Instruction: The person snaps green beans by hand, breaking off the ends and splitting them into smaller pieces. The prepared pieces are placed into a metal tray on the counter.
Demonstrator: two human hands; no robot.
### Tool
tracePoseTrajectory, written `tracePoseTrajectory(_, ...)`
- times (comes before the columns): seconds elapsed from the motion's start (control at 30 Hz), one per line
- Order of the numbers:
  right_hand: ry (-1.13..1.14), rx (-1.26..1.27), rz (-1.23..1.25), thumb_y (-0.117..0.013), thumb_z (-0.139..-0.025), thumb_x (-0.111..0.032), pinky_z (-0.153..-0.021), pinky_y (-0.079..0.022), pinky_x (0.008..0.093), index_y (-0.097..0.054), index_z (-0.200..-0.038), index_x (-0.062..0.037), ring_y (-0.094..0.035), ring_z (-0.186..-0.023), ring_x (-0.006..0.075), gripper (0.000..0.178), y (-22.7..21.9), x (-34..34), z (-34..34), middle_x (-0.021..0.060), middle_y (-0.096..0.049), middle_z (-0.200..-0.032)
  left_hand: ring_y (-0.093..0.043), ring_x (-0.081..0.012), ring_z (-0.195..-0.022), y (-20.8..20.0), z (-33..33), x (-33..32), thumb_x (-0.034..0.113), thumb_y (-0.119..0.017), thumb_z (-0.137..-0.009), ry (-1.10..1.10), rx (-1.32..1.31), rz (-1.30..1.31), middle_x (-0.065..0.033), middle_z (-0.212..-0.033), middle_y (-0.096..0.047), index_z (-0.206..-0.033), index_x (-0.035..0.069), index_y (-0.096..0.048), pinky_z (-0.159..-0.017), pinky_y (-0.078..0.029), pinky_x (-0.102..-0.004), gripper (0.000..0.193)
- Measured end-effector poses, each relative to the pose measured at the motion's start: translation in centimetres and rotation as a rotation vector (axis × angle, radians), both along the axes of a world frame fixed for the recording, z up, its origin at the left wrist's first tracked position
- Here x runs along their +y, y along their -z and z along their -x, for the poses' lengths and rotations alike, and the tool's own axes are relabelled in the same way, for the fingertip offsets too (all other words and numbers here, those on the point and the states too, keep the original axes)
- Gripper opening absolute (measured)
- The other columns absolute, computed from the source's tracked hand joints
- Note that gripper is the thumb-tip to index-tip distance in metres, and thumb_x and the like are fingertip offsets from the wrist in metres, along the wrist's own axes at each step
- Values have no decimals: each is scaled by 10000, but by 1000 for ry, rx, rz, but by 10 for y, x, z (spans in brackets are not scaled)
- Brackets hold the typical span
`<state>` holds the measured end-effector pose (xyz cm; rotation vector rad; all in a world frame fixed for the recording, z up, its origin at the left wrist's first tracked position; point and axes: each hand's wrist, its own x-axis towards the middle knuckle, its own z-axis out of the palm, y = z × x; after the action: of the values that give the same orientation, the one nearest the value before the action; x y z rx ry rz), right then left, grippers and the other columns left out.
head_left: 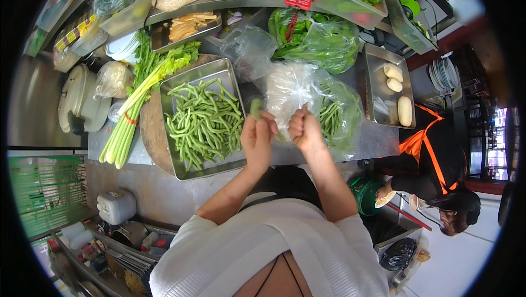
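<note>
My left hand [258, 133] is closed around a green bean [255, 107], whose end sticks up past the fingers. Close beside it on the right, my right hand [303, 127] is curled into a pinch; whatever lies in its fingertips is too small to make out. Left of my hands stands a steel tray [239, 161] heaped with green beans [203, 124]. Just beyond my hands is a clear plastic bag [290, 86]. More green beans [330, 115] show through clear plastic to the right of my right hand.
A celery bunch [127, 127] lies left of the tray, which overlaps a round wooden board [150, 127]. Bagged green peppers [329, 45] sit behind. At right, a steel tray [378, 61] holds pale peeled vegetables [404, 111]. A person in an orange apron [419, 143] bends nearby.
</note>
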<state>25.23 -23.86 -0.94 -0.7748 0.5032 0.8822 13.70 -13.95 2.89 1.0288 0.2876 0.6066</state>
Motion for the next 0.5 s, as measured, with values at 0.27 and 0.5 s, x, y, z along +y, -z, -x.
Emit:
tracePoseTrajectory(0.27,-957,-484,95,-487,-982,-532,-424,-223,186,-594,-833,-80,-338,-491,13,488,-42,3,21,-58,-449,-615,-516,-283,-853,-20,60,53,-102,-541,-803,289,256,-1178,-117,-911,-547,-1353,-6,-507,-754,-456,-345,559)
tracePoseTrajectory(0.5,-1101,-817,90,-526,-1000,-391,-477,-371,247,-630,-848,-40,-490,-601,58,397,-22,60,76,-4,-617,-755,-574,-321,-749,-2,102,78,-102,-521,-771,-3,436,-1116,-161,-871,-615,-1331,-6,-535,-723,-501,-381,568)
